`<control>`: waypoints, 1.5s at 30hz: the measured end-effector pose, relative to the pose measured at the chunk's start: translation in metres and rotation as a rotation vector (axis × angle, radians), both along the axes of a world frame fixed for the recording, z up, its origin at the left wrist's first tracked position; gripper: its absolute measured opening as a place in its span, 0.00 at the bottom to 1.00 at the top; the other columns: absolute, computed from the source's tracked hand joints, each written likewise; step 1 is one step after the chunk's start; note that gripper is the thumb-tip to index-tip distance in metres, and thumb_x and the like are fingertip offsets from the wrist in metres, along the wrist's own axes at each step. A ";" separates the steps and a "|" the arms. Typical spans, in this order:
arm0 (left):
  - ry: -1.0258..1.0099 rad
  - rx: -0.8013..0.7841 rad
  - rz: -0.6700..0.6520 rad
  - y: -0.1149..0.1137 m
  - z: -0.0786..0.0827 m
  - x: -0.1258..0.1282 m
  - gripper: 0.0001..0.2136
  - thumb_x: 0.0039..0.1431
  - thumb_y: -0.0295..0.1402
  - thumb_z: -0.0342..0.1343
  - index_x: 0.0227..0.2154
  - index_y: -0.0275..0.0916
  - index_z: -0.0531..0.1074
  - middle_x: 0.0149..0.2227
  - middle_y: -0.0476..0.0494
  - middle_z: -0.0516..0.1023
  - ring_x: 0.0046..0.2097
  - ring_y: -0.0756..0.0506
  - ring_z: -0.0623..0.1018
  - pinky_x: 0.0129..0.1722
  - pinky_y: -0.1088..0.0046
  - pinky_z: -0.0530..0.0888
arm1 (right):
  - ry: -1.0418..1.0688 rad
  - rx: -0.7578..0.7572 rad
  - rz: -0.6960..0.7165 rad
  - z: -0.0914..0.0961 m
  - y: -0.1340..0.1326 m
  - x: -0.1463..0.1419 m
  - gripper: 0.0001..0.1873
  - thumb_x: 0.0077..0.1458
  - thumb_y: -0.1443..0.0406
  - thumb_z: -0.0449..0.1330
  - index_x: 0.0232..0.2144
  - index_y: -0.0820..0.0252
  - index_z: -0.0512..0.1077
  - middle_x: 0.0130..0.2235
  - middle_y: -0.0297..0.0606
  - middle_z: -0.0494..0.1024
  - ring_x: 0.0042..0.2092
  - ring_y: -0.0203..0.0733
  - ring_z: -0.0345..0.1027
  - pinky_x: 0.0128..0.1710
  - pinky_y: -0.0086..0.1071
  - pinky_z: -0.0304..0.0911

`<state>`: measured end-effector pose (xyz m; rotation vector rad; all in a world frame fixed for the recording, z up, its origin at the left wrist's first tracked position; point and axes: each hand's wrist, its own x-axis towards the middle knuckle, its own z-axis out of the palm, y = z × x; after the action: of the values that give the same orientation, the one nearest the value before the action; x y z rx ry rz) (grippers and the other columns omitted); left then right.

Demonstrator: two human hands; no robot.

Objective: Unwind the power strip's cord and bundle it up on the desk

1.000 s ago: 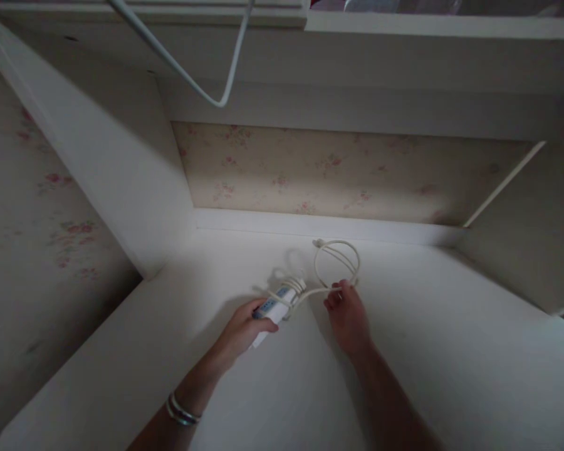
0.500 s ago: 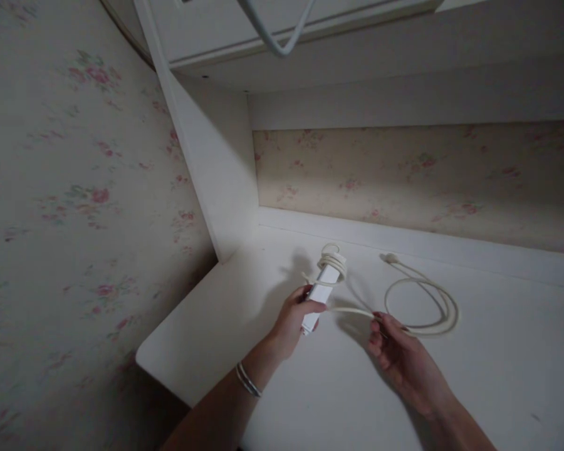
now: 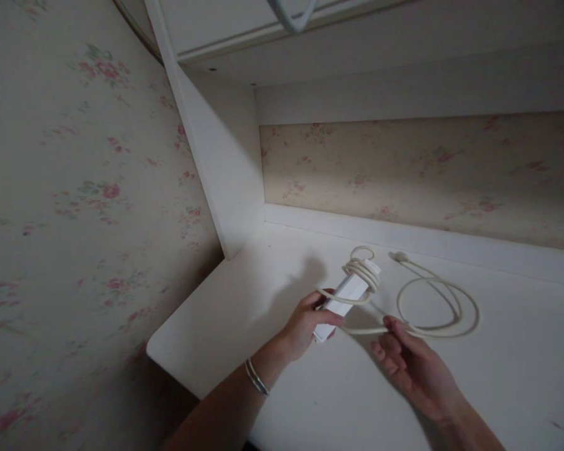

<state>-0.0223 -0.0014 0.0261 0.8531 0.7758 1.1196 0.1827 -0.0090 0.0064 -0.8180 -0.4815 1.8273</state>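
My left hand (image 3: 308, 326) is closed around the near end of a white power strip (image 3: 350, 293), thumb on top. The strip is tilted, its far end pointing away to the right. Several turns of cream cord (image 3: 363, 273) wrap its far half, and a small loop stands out beyond that end. My right hand (image 3: 411, 366) pinches the same cord between thumb and fingertips, to the right of the strip. A short stretch of cord runs between the hands. Beyond my right hand the rest lies in a loose coil on the desk, ending in a plug (image 3: 399, 256).
The white desk top (image 3: 282, 263) has a rounded corner at the left. A white side panel (image 3: 220, 163) rises at its back left, under an overhead cabinet (image 3: 357, 69). Floral wallpaper (image 3: 94, 207) covers the wall. A pale bent tube (image 3: 295, 25) hangs at the top.
The power strip's far end has swung to the right, so it lies more slanted. My right hand still pinches the cord. The whole view has shifted slightly.
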 end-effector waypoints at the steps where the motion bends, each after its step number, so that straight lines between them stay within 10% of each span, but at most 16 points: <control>1: -0.009 -0.011 -0.004 0.000 0.000 0.000 0.23 0.36 0.28 0.66 0.40 0.36 0.71 0.28 0.50 0.71 0.23 0.54 0.68 0.21 0.76 0.60 | -0.019 0.002 0.019 0.001 -0.001 -0.002 0.12 0.40 0.66 0.71 0.30 0.57 0.76 0.14 0.23 0.63 0.15 0.26 0.56 0.32 0.28 0.74; 12: -0.072 0.043 -0.140 0.000 0.001 -0.004 0.20 0.39 0.26 0.62 0.40 0.34 0.74 0.27 0.49 0.70 0.22 0.54 0.65 0.20 0.75 0.58 | -0.062 -0.049 0.007 -0.004 0.005 -0.007 0.15 0.41 0.70 0.71 0.34 0.62 0.75 0.34 0.43 0.81 0.28 0.38 0.75 0.31 0.29 0.75; 23: 0.413 0.042 -0.444 -0.006 0.018 -0.015 0.27 0.30 0.25 0.67 0.42 0.39 0.77 0.32 0.52 0.75 0.34 0.49 0.69 0.29 0.77 0.61 | 0.238 0.127 -0.541 0.013 0.020 0.048 0.11 0.47 0.61 0.69 0.34 0.51 0.73 0.29 0.24 0.77 0.34 0.34 0.73 0.34 0.30 0.72; 28: 0.613 0.075 -0.228 0.002 0.011 -0.012 0.17 0.37 0.30 0.63 0.36 0.37 0.77 0.27 0.54 0.70 0.28 0.51 0.66 0.25 0.77 0.57 | 0.505 0.190 -0.697 0.015 0.019 0.068 0.04 0.55 0.66 0.63 0.30 0.58 0.70 0.21 0.21 0.70 0.24 0.26 0.67 0.33 0.27 0.69; 35: 0.625 -0.008 0.260 0.014 0.004 -0.015 0.16 0.44 0.34 0.59 0.38 0.36 0.75 0.29 0.51 0.71 0.30 0.49 0.68 0.27 0.76 0.60 | 0.266 0.156 -0.340 0.008 0.016 0.035 0.16 0.54 0.62 0.64 0.44 0.60 0.71 0.20 0.23 0.67 0.22 0.28 0.62 0.30 0.28 0.69; 45: 0.549 0.165 0.233 0.006 0.006 -0.003 0.18 0.45 0.31 0.60 0.43 0.37 0.73 0.34 0.50 0.75 0.35 0.48 0.71 0.34 0.75 0.64 | -0.057 0.196 0.336 -0.006 -0.002 -0.007 0.30 0.60 0.49 0.53 0.55 0.64 0.66 0.32 0.43 0.79 0.28 0.36 0.72 0.34 0.31 0.66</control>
<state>-0.0253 0.0050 0.0316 1.2598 1.2732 1.1769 0.1760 -0.0114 0.0006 -0.6859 -0.8636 2.0255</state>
